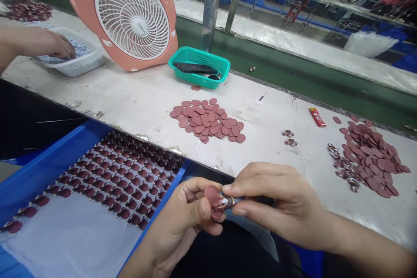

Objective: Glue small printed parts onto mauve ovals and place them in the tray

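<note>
Between the thumb and fingers of my left hand (192,215) is a reddish-brown oval disc (212,195), tilted up. A small painted figurine (227,202) touches the disc; my right hand (273,200) pinches its other end with thumb and forefinger. Whether the figurine is fixed to the disc I cannot tell. Both hands are just off the front edge of the white worktable (146,108). Beyond them lies a pile of loose oval discs (208,119), some showing small holes. Two small figurines (289,138) lie to its right.
At right are another disc pile (374,156), several figurines (345,167) and a red packet (317,117). A blue crate (48,160) at lower left holds rows of disc-based figurines. Behind stand a fan (140,26) and green basket (198,58). A co-worker's hand (58,45) reaches into a white tub (87,61).
</note>
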`<state>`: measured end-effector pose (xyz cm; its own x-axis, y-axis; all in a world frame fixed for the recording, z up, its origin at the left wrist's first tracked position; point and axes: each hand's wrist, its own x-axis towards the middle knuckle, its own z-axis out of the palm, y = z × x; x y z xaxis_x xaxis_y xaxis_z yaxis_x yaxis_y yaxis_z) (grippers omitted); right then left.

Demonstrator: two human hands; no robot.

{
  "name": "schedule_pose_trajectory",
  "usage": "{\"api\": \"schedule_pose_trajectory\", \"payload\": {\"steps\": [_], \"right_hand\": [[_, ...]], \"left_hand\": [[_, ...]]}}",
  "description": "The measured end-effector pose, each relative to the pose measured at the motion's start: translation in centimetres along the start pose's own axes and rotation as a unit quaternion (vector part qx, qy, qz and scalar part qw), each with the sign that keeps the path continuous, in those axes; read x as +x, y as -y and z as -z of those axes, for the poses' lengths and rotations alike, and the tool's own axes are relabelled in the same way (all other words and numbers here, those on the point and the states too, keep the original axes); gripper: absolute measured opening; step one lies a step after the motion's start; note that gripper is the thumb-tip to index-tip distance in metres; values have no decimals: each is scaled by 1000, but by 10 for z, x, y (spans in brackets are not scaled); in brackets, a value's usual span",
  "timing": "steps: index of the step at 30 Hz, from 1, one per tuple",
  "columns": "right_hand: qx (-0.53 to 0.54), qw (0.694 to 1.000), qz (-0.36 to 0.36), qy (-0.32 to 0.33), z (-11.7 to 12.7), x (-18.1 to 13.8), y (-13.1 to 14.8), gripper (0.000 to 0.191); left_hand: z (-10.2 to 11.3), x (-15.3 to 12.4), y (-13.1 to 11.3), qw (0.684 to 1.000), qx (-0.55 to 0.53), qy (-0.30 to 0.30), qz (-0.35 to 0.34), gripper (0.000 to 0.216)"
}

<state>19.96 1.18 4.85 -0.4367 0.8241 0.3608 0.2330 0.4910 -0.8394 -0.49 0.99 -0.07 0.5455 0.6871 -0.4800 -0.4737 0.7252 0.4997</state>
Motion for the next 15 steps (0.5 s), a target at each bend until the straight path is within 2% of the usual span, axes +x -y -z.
{"api": "schedule_pose_trajectory", "payload": {"steps": [5, 15], "right_hand": [[12, 1000, 11, 3, -4, 3, -1, 14], [28, 1000, 1, -4, -7, 4, -5, 10]], "left_hand": [[0, 1, 2, 1000, -8, -1, -3, 36], [0, 0, 2, 1000, -30, 1, -5, 32]]}}
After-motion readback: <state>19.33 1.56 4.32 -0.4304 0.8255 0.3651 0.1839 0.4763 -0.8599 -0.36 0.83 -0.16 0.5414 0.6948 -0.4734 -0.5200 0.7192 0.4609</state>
